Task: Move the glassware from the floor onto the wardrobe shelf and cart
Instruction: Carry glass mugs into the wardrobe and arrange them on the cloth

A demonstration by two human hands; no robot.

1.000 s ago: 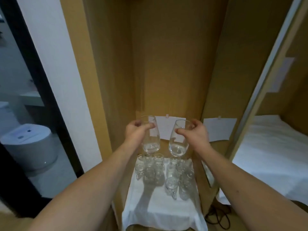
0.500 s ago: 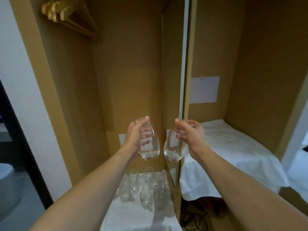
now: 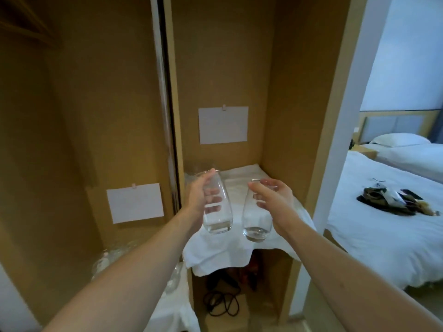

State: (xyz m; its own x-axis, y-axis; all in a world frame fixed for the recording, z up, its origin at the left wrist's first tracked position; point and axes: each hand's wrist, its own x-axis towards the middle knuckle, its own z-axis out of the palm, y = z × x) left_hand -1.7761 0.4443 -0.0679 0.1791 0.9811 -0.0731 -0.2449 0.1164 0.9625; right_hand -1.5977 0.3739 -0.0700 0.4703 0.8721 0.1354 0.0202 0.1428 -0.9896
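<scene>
In the right bay of the wardrobe (image 3: 239,68), a shelf (image 3: 242,250) draped in white cloth sits under a paper sheet (image 3: 223,125). Above the cloth, the left hand (image 3: 200,200) grips one glass (image 3: 217,212) and the right hand (image 3: 275,202) grips another glass (image 3: 255,224), both upright, side by side. More glassware (image 3: 105,259) lies low on the left.

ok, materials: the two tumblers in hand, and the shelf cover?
Left tumbler and right tumbler: clear, glossy, probably glass; fingers and cloth show through, and the thick bases catch the light. Shelf cover: white matte fabric, likely a cotton-type sheet; it wrinkles and drapes over the edge.
</scene>
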